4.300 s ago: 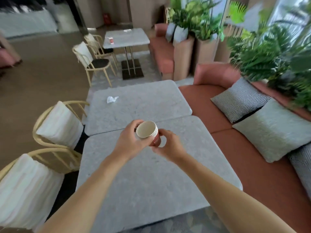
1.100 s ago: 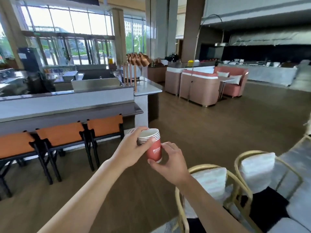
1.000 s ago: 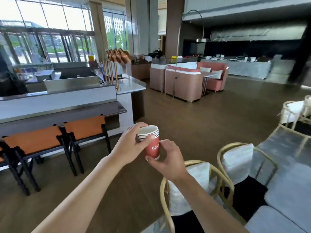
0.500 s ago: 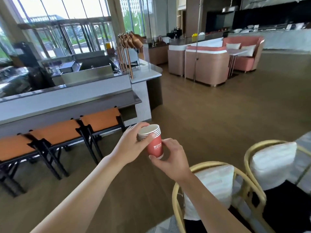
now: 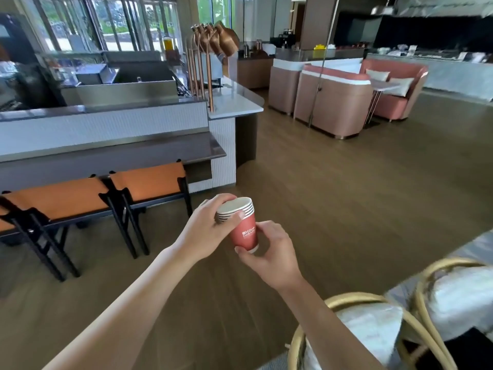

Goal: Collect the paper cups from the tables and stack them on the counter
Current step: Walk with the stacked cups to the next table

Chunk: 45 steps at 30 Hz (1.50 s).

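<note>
Long white-fronted tabletop (image 5: 229,102) ahead, orange stools (image 5: 149,180) tucked under it. Mid-air over the wooden floor (image 5: 346,196), left hand (image 5: 206,233) clasps the rims of the red paper cups (image 5: 241,225), right hand (image 5: 272,252) cradles the base.

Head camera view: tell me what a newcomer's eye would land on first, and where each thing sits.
First, the stack of red paper cups held in mid-air at the centre of the view: the left hand grips its rims and the right hand holds its base. Next, the orange stools lined up at left under the long counter, with copper lamps rising from its far end. Pink booth seats stand across the wooden floor at right.
</note>
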Each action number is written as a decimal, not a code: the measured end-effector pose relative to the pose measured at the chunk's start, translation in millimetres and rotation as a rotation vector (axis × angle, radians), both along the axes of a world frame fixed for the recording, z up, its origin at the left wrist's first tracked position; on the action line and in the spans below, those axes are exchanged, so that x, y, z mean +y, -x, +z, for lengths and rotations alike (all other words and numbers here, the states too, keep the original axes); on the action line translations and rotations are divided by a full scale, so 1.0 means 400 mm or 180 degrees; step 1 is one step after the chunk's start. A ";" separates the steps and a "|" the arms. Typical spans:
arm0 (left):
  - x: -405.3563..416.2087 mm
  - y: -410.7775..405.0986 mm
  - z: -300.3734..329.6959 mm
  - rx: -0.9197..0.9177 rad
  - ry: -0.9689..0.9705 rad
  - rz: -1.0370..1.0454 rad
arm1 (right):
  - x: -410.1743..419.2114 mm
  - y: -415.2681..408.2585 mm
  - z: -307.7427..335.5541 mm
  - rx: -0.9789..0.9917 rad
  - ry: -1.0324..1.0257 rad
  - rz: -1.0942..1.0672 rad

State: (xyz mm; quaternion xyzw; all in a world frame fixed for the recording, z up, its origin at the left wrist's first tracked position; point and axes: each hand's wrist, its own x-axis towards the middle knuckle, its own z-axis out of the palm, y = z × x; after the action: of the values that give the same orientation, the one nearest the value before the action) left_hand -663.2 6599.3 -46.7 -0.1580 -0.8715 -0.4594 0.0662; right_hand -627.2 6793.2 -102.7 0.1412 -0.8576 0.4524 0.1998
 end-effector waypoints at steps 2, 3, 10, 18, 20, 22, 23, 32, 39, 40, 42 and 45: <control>-0.041 0.080 -0.020 -0.0059 -0.0211 -0.0031 | -0.040 0.071 -0.006 -0.0020 -0.0011 -0.0033; -0.061 0.120 -0.025 -0.0077 -0.0287 -0.0036 | -0.060 0.107 -0.004 -0.0020 -0.0015 -0.0038; -0.159 0.371 0.000 -0.0198 -0.0680 -0.0237 | -0.160 0.329 0.054 -0.0017 -0.0155 -0.0259; -0.206 0.551 0.013 -0.0158 -0.0888 -0.0269 | -0.206 0.519 0.082 -0.0044 -0.0336 -0.0250; -0.217 0.588 0.010 -0.0141 -0.0876 -0.0187 | -0.215 0.571 0.080 -0.0078 -0.0379 -0.0207; -0.228 0.621 0.011 -0.0133 -0.0880 -0.0092 | -0.225 0.621 0.076 -0.0085 -0.0353 -0.0115; -0.234 0.637 0.014 -0.0127 -0.0870 -0.0051 | -0.230 0.648 0.074 -0.0082 -0.0320 -0.0055; -0.153 0.863 0.087 0.0167 -0.0531 0.0358 | -0.161 0.935 0.098 0.0087 -0.0031 0.0388; 0.052 1.054 0.115 0.0316 -0.0414 0.0370 | 0.041 1.138 0.110 0.0091 0.0143 0.0430; 0.085 1.080 0.114 0.0308 -0.0392 0.0358 | 0.074 1.161 0.109 0.0091 0.0130 0.0413; 0.153 1.130 0.108 0.0245 -0.0374 0.0321 | 0.142 1.202 0.107 0.0100 0.0106 0.0340; 0.259 1.195 0.102 0.0197 -0.0342 0.0250 | 0.241 1.250 0.100 0.0148 0.0141 0.0181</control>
State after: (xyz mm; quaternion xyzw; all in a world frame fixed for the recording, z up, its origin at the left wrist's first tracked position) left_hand -1141.2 6702.8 -5.8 -0.1342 -0.8487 -0.4974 0.1195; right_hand -1127.0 6889.5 -62.5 0.1715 -0.8382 0.4733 0.2098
